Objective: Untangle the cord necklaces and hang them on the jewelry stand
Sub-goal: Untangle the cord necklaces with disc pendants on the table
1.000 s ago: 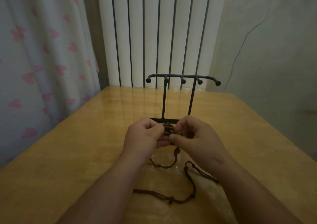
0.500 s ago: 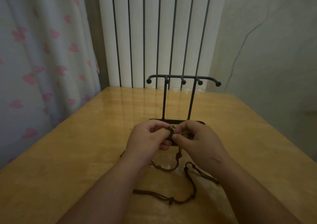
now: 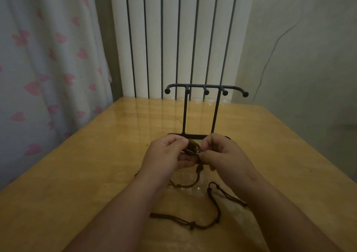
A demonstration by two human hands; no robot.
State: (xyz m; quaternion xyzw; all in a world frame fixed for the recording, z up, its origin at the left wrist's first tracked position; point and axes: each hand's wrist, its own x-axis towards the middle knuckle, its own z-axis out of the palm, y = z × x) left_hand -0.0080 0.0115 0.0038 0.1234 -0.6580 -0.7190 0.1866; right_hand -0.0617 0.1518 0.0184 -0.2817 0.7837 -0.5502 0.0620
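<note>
Mostly, my feed was filled by the wooden table (image 3: pixel 77 184), running away from the camera to a white ribbed radiator (image 3: pixel 173 39) at its far edge. A pale curtain (image 3: pixel 48 58) printed with pink hearts hung to the left of it. A plain wall (image 3: pixel 309 68) with a thin cable (image 3: pixel 270 51) trailing down it stood to the right.

The black jewelry stand (image 3: pixel 215 114) stood upright on the table past the hands. Its flat base sat just behind the knuckles, and its crossbar of ball-tipped hooks showed against the radiator.

Both forearms reached in from the bottom of the view and met in the middle. The left hand (image 3: pixel 164 155) had its fingers curled, thumb and forefinger pinching the left side of the cord necklaces (image 3: pixel 191 148), a bunched brown tangle held just above the table. The right hand (image 3: pixel 226 155) was curled the same way and pinched the tangle's right side, so the two hands nearly touched.

Below them I saw the loose cords (image 3: pixel 219 211) dropping from the tangle and looping across the table between the wrists. A small knot (image 3: pixel 192 223) sat on the nearest strand.
</note>
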